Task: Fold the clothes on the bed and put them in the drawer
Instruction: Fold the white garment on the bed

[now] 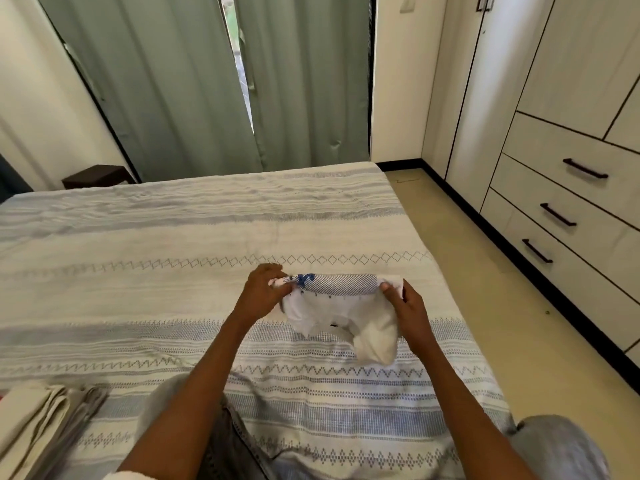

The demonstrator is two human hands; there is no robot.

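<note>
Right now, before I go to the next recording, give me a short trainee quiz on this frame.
1. True or false: both hands grip the white garment by its grey waistband.
2. Multiple choice: the drawers on the right are A) all closed, B) one open, C) all open.
3. Fill in: a stack of folded beige cloth lies on the bed at the near ___ edge of the view.

Key: 1 true: the left hand and right hand pinch opposite ends. 2 A. 3 left.

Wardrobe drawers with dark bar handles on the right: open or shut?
Shut. All three wardrobe drawers sit flush with the pale cabinet front; none pulled out.
</note>
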